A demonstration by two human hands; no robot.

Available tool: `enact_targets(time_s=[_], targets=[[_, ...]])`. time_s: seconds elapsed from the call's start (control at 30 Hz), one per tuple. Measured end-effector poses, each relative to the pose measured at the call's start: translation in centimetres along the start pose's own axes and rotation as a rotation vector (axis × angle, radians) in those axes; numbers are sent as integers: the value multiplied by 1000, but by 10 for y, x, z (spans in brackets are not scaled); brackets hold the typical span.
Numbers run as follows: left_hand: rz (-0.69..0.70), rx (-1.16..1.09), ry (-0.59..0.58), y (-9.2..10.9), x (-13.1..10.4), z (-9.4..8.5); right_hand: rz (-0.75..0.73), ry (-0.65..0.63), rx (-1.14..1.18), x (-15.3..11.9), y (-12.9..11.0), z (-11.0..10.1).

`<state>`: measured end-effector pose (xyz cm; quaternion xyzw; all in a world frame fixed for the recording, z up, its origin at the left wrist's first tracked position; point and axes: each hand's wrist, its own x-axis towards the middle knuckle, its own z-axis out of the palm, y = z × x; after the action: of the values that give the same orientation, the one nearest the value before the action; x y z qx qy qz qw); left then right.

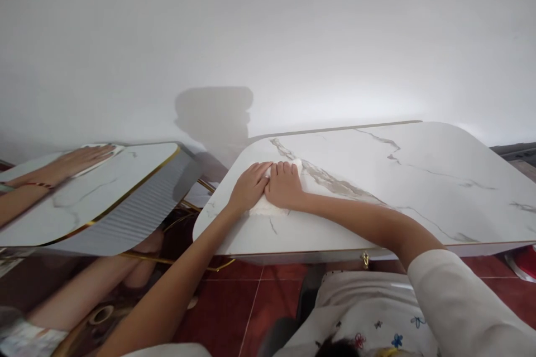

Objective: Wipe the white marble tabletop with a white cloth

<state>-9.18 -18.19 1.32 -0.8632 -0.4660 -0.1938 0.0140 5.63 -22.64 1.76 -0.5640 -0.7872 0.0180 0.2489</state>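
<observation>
A white cloth (268,207) lies bunched on the left part of a white marble-patterned tabletop (427,178). My left hand (250,185) presses on the cloth's left side, its fingers close together and pointing right. Right against it, my right hand (285,185) bears down on the cloth with fingers curled over it, and the two hands touch. Most of the cloth is hidden under my hands; its edges show above and below them.
At left stands a second marble-patterned table (125,178) with a gold edge. Another person's hand (84,160) lies flat there on a white cloth (113,152). A white wall (293,39) rises behind both tables. A gold knob (365,260) juts from my table's front.
</observation>
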Motion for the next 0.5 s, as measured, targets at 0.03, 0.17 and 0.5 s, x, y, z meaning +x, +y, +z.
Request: enact_targets(time_s=[0.03, 0.17, 0.5], targets=[[-9, 1, -3, 1, -9, -2, -2, -14, 5, -8, -6, -3], [-38, 18, -11, 9, -44, -9, -31, -61, 11, -38, -25, -15], [-103, 53, -27, 37, -72, -22, -75, -59, 12, -65, -37, -19]])
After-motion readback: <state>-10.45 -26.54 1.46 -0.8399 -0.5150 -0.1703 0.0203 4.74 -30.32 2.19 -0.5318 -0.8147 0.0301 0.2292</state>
